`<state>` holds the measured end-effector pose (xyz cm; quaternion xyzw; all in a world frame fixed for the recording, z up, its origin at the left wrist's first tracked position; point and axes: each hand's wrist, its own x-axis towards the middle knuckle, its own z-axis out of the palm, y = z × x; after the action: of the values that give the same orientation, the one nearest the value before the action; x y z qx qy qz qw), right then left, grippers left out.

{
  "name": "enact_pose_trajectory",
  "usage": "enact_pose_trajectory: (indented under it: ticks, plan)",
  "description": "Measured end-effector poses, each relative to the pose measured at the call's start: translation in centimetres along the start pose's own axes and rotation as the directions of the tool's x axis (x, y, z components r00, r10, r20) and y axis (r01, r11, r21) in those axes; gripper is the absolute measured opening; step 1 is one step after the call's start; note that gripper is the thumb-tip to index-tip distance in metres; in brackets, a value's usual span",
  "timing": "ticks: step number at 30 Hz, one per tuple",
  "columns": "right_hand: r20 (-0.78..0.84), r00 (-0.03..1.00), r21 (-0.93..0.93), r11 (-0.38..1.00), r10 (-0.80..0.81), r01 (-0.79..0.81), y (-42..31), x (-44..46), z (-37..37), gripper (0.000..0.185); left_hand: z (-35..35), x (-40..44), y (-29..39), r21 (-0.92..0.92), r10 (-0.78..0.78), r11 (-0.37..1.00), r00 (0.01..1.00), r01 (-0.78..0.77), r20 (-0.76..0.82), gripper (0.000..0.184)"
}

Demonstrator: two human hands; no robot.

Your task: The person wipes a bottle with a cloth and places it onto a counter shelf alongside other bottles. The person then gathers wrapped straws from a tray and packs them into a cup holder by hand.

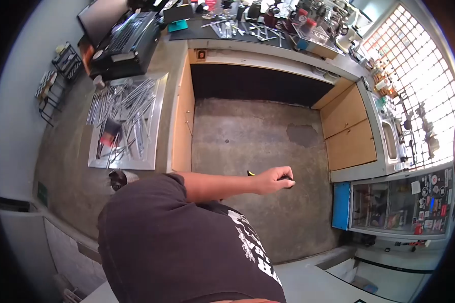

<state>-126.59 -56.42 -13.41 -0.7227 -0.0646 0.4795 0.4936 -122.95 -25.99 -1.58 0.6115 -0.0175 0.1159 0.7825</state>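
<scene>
From the left side of the view, my left arm reaches across my body over the floor. My left hand (274, 181) is closed in a fist around a small dark object (287, 178), mostly hidden by the fingers, so its kind cannot be made out. Just behind the wrist shows a small yellow-and-black thing (251, 173), largely covered by the forearm. Nowhere in the frame does my right hand appear.
Left of me, a counter bears a metal tray (151, 164) of cutlery and a cash register (121, 48). More utensils lie on a dark mat (197, 33) at the back. A sink (389, 139) and a glass-door fridge (369, 202) stand right.
</scene>
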Motion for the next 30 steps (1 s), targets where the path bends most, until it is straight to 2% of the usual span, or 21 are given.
enact_pose_trajectory:
  ticks: [1,4,7,12,17,19,20,22,25,27,29,30]
  plan:
    - [-0.002,1.000,0.003,1.000,-0.006,0.006,-0.6,0.8,-1.1,0.029,-0.6,1.4,-0.5,0.048,-0.048,0.998,0.999,0.048,0.001,0.017]
    - [0.001,1.000,0.012,1.000,-0.016,0.016,-1.9,3.0,-4.6,0.028,-1.8,6.7,-0.9,0.153,-0.035,0.987,0.990,0.056,-0.136,0.016]
    - [0.014,0.999,0.003,0.999,-0.032,0.032,-3.6,5.2,-9.0,0.027,-2.2,12.5,0.5,0.234,-0.046,0.968,0.978,0.094,-0.203,0.017]
    - [0.038,0.996,-0.028,0.996,-0.083,0.084,-9.0,8.0,-17.9,0.026,-0.4,22.2,-1.6,0.231,-0.051,0.969,0.986,0.087,-0.157,0.022]
    - [0.073,0.970,-0.071,0.969,-0.230,0.235,-17.7,10.1,-25.6,0.024,3.1,31.6,-2.8,0.224,-0.020,0.973,0.994,0.045,-0.110,0.023]
    - [0.237,0.972,-0.150,0.988,0.002,0.035,-13.9,16.2,-30.8,0.026,4.3,34.2,-2.7,0.223,-0.043,0.973,0.994,0.065,-0.101,0.025]
    - [0.331,0.933,-0.226,0.972,0.144,-0.070,-10.9,20.0,-33.3,0.026,4.6,35.3,-3.1,0.217,-0.048,0.973,0.992,0.073,-0.115,0.025]
    - [0.375,0.897,-0.289,0.949,0.235,-0.128,-9.4,24.8,-36.6,0.028,4.6,37.6,-4.0,0.212,-0.050,0.974,0.988,0.080,-0.144,0.026]
    - [0.310,0.935,-0.269,0.959,0.170,-0.086,-12.9,27.9,-38.0,0.021,3.6,41.0,-7.3,0.164,-0.059,0.983,0.983,0.088,-0.174,0.027]
    - [0.204,0.977,-0.173,0.984,0.070,-0.035,-13.4,31.4,-39.2,0.014,2.7,43.3,-8.6,0.159,-0.078,0.982,0.983,0.105,-0.167,0.028]
    - [0.089,0.991,-0.026,0.995,-0.098,0.101,-14.9,35.4,-40.3,0.009,1.9,45.8,-8.6,0.137,-0.135,0.978,0.978,0.157,-0.158,0.031]
    - [0.000,0.988,-0.047,0.987,-0.156,0.156,-17.7,36.7,-39.9,0.010,1.4,47.3,-9.7,0.134,-0.140,0.978,0.981,0.159,-0.137,0.032]
